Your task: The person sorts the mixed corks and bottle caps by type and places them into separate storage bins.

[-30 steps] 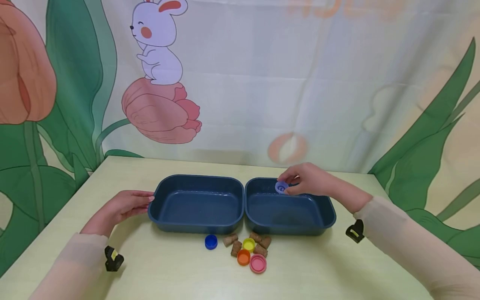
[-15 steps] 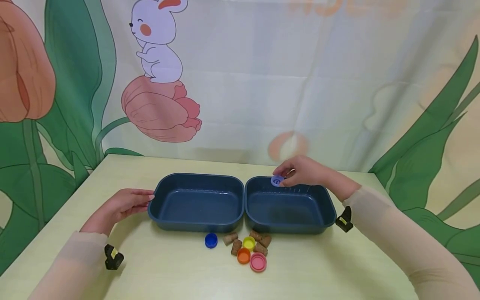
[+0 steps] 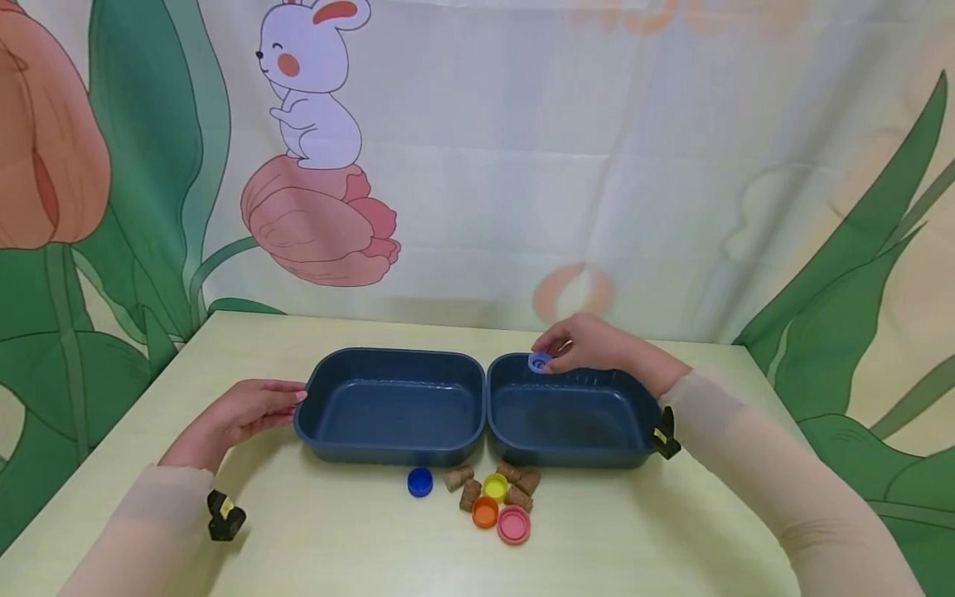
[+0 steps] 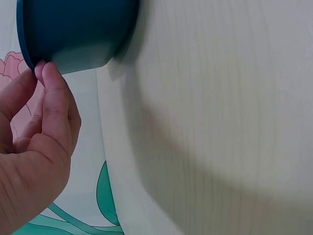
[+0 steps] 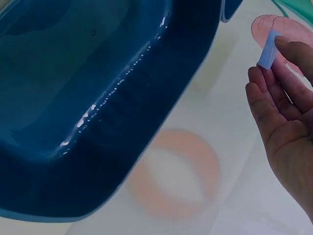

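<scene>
My right hand [image 3: 585, 342] pinches a light purple bottle cap [image 3: 540, 362] between thumb and fingers, above the far rim of the right dark blue bin [image 3: 574, 458]. From the side, the cap [image 5: 269, 50] shows its ridged edge in the right wrist view. At the left end of the other dark blue bin [image 3: 395, 455], my left hand [image 3: 249, 409] holds the rim between thumb and fingertips. The left wrist view has this hand [image 4: 46, 122] at the bin's corner [image 4: 73, 39]. Both bins stand side by side, with nothing visible inside.
In front of the bins lie a blue cap [image 3: 420, 482], a yellow cap [image 3: 496, 487], an orange cap [image 3: 485, 512] and a pink cap [image 3: 513, 525]. Several corks [image 3: 470, 495] lie among them on the pale table [image 3: 336, 539]. A printed curtain [image 3: 477, 166] hangs behind.
My right hand has moved left along the far side of the right bin, carrying the purple cap. The left hand has stayed at the left bin's rim.
</scene>
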Tool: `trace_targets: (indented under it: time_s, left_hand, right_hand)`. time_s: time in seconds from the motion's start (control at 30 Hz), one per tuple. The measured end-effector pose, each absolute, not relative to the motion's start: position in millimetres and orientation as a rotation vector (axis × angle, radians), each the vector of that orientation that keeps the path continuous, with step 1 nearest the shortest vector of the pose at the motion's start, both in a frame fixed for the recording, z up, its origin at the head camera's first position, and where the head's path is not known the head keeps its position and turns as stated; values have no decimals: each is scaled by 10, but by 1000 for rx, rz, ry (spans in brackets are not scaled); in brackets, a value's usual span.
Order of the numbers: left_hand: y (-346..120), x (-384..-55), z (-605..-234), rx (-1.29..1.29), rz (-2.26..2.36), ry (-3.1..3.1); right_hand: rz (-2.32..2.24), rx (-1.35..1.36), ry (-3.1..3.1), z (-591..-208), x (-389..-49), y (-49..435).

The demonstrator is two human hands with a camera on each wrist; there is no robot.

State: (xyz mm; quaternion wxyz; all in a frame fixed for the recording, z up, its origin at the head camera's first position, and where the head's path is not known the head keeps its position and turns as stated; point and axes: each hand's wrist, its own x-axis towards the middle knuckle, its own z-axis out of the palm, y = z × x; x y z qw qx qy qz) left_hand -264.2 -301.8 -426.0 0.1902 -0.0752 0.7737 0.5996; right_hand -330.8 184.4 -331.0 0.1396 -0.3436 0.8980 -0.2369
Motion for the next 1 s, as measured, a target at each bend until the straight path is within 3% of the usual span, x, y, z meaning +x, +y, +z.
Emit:
trace_targets:
  time_s: [1.0]
  left_hand:
    - [-3045,-2654,-4271,-227,1718,2135]
  right_hand:
    - [-580,-979,2512,-3655,-3562,1684]
